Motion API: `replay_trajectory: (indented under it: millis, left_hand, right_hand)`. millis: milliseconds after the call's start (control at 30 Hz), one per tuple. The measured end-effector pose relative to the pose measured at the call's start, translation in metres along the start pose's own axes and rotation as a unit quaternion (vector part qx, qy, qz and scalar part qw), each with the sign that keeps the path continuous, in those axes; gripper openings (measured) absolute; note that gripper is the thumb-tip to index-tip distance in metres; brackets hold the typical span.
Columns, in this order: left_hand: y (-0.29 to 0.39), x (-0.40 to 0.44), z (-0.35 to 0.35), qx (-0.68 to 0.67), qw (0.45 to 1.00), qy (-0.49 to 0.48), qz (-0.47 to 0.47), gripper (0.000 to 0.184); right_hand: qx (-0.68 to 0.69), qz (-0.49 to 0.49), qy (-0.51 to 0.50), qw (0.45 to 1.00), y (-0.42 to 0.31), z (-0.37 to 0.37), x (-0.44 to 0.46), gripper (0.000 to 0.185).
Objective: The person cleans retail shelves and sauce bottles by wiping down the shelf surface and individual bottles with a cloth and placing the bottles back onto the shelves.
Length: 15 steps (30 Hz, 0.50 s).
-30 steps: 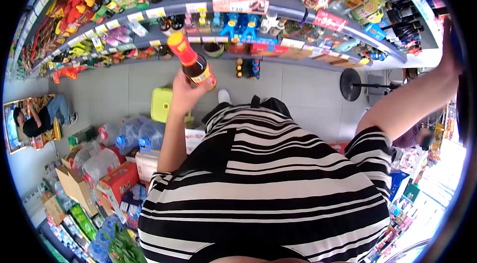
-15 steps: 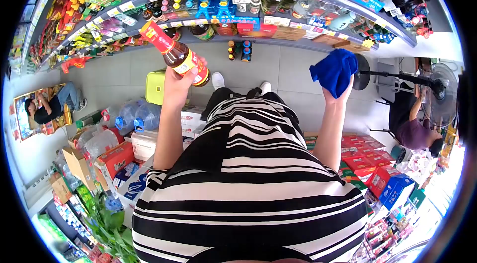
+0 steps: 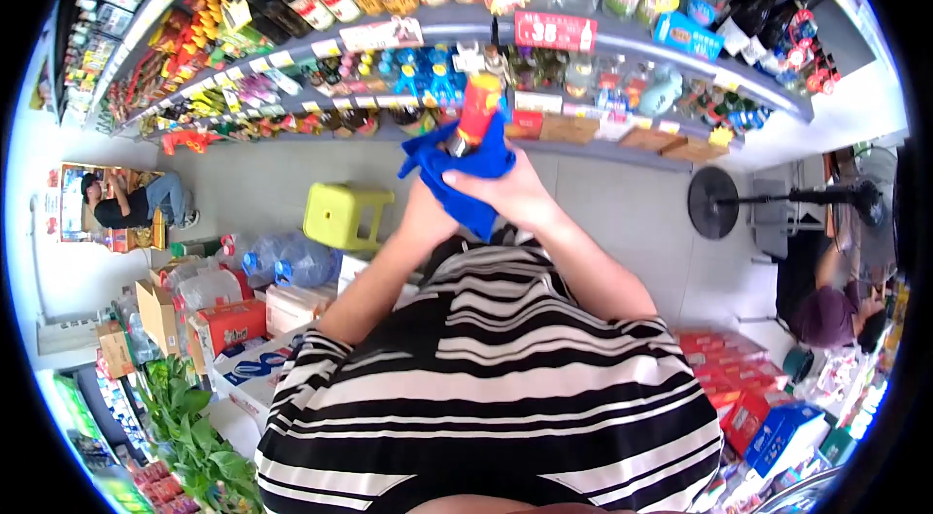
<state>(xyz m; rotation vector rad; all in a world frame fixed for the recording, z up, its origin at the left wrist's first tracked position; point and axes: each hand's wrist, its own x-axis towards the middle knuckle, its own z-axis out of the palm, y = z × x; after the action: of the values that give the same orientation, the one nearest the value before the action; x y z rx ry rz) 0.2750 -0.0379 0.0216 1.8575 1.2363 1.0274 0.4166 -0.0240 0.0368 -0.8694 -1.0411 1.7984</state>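
Note:
In front of my chest a glass bottle [image 3: 478, 109] with a red and yellow wrapped neck stands slightly tilted, its body mostly covered by a blue cloth [image 3: 473, 167]. My left hand [image 3: 428, 210] is closed on the bottle from the left, its fingers largely hidden behind the cloth. From the right, my right hand [image 3: 505, 191] wraps the cloth against the bottle, thumb across the front.
Shelves [image 3: 321, 48] of bottles curve across the front. A yellow-green stool [image 3: 335, 213] stands front left, and a black fan [image 3: 714, 202] at right. One person [image 3: 126, 203] sits far left; another [image 3: 826, 315] is far right. Stacked boxes [image 3: 228, 329] and a leafy plant [image 3: 194, 436] are lower left.
My hands have come together at the middle. The bottle moved right and became more upright, and the blue cloth moved left and now wraps it. The view has shifted slightly.

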Motion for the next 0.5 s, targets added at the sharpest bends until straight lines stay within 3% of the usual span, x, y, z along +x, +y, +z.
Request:
replay_trajectory:
  millis: [67, 133, 167, 200, 267, 333, 433, 500]
  left_hand:
    - [0.009, -0.002, 0.01, -0.025, 0.998, 0.029, -0.046, 0.036]
    - [0.016, -0.002, 0.008, 0.085, 0.992, 0.03, -0.09, 0.03]
    - [0.015, -0.002, 0.007, 0.165, 0.977, -0.024, -0.13, 0.038]
    - [0.013, -0.004, 0.015, 0.199, 0.967, 0.0, -0.161, 0.053]
    - [0.024, -0.011, 0.023, 0.108, 0.982, 0.02, -0.152, 0.063]
    - [0.033, -0.009, 0.023, 0.094, 0.98, -0.002, -0.175, 0.058]
    - [0.036, -0.006, 0.012, -0.027, 0.987, -0.094, -0.124, 0.053]
    - [0.031, 0.002, -0.001, -0.205, 0.932, -0.226, -0.196, 0.05]
  right_hand:
    - [0.007, -0.033, 0.041, 0.999, -0.011, 0.005, -0.003, 0.048]
    - [-0.016, -0.059, 0.103, 0.993, -0.002, 0.001, 0.004, 0.032]
    - [0.016, -0.049, 0.11, 0.993, -0.013, -0.001, 0.007, 0.03]
    - [0.048, -0.032, 0.118, 0.991, -0.025, -0.002, 0.008, 0.028]
    - [-0.002, -0.122, 0.14, 0.983, -0.02, -0.009, 0.016, 0.02]
    - [0.031, -0.102, 0.128, 0.986, -0.029, -0.014, 0.014, 0.021]
    - [0.101, -0.099, 0.078, 0.987, -0.045, -0.019, 0.006, 0.02]
    - [0.194, -0.093, 0.023, 0.976, -0.044, -0.023, 0.008, 0.025]
